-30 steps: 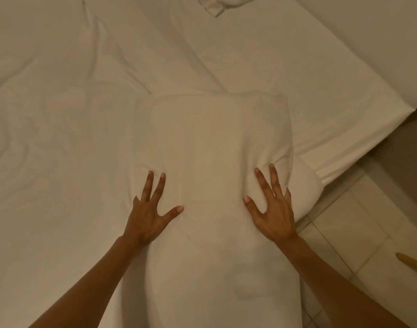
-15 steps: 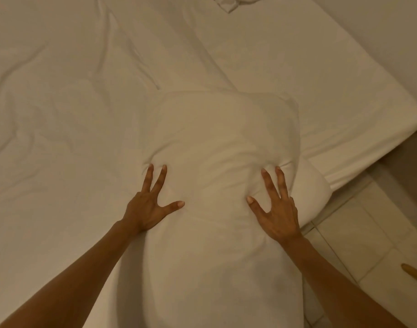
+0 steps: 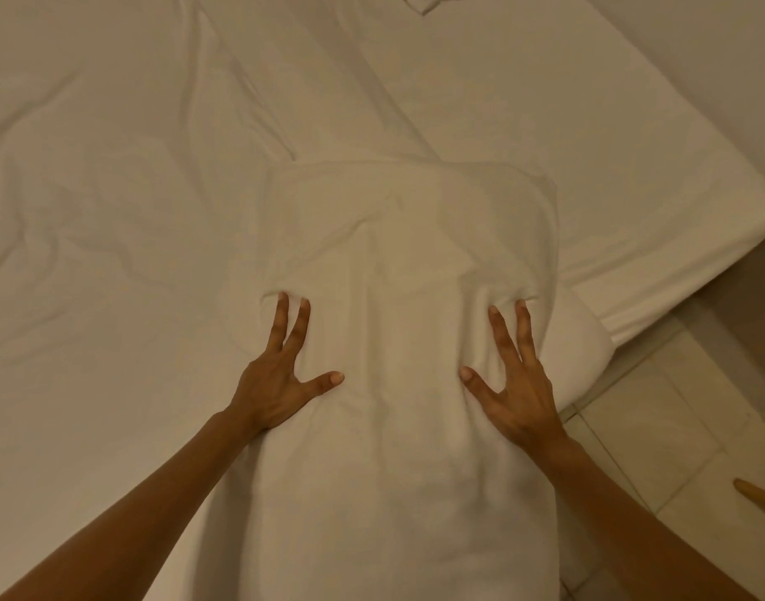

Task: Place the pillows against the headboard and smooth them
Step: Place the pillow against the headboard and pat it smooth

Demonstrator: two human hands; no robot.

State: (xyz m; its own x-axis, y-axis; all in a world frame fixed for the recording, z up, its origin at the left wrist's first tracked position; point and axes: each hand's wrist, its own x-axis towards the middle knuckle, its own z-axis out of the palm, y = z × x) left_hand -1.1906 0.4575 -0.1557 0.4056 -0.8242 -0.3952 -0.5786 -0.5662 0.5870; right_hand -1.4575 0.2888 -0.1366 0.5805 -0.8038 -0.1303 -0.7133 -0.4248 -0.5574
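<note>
A white pillow (image 3: 398,262) lies lengthwise on the white bed sheet (image 3: 111,210), running from the bottom of the view toward the middle. A second white pillow (image 3: 582,357) pokes out from beneath its right side at the bed's edge. My left hand (image 3: 281,375) presses flat on the top pillow's left side, fingers spread. On the right side my right hand (image 3: 515,383) rests the same way, palm down with fingers apart. Fabric bunches in small wrinkles ahead of both sets of fingertips. No headboard is in view.
The mattress corner (image 3: 719,201) ends at the right, beside a plain wall (image 3: 719,58). Tiled floor (image 3: 658,448) lies below the corner. A light wooden tip (image 3: 758,496) enters at the right edge. A crumpled white cloth (image 3: 433,0) sits at the top.
Both hands have slid slightly forward along the pillow, pushing wrinkles ahead of the fingers. The view has shifted a little to the left.
</note>
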